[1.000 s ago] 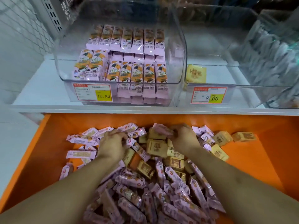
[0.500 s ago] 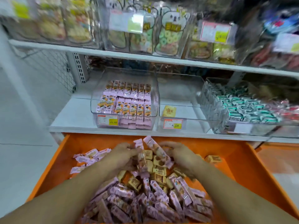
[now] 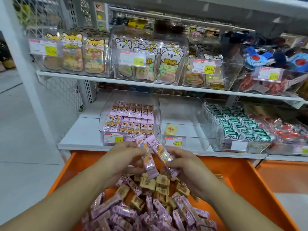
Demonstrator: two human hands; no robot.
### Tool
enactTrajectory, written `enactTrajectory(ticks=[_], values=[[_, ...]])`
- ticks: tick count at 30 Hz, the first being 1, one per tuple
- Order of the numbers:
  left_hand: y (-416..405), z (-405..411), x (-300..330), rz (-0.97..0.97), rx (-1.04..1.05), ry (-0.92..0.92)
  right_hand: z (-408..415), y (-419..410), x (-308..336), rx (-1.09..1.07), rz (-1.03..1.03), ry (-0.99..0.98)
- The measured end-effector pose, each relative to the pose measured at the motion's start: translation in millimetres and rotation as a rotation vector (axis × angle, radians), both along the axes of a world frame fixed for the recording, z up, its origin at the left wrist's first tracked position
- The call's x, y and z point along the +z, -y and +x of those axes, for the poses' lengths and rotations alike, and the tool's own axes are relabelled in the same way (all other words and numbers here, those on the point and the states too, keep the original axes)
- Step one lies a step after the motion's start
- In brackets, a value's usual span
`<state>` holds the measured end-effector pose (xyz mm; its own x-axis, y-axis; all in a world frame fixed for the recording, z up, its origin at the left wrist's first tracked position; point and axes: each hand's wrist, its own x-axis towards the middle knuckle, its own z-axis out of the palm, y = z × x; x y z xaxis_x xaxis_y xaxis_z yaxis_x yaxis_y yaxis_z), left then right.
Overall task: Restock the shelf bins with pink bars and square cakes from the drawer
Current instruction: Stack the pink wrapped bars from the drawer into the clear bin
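My left hand (image 3: 120,157) pinches one pink bar (image 3: 147,158). My right hand (image 3: 181,161) grips another bar (image 3: 160,153), just beside. Square cakes (image 3: 155,184) lie below my fingers.

An open orange drawer (image 3: 260,184) holds a heap of pink bars (image 3: 143,214) and square cakes (image 3: 162,181); above it, a white shelf (image 3: 80,135) carries clear bins (image 3: 181,114) standing side by side.

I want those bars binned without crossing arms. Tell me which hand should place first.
Left, probably. The left hand holds its pink bar almost directly below the pink-bar bin, which has room at its left front. The right hand, gripping another bar, sits nearer the square-cake bin.
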<state>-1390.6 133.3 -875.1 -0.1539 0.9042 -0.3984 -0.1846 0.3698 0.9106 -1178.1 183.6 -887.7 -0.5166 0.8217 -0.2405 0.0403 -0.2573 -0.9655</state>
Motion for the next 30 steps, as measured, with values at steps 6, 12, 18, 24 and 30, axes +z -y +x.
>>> enactTrajectory(ticks=[6, 12, 18, 24, 30], values=[[-16, -26, 1, 0.017, 0.075, -0.075, -10, -26, 2, -0.023, 0.096, 0.152], [-32, -53, 6, 0.126, 0.065, -0.288, -10, -58, 10, -0.122, 0.198, 0.191], [-27, -26, -1, 0.065, -0.118, -0.156, -28, -54, 5, -0.001, 0.194, 0.184], [-20, -17, -2, 0.054, -0.188, -0.171, -33, -54, 0, -0.062, 0.273, 0.175], [-13, -15, 0, 0.036, -0.225, -0.169, -39, -41, -8, -0.085, 0.324, 0.092]])
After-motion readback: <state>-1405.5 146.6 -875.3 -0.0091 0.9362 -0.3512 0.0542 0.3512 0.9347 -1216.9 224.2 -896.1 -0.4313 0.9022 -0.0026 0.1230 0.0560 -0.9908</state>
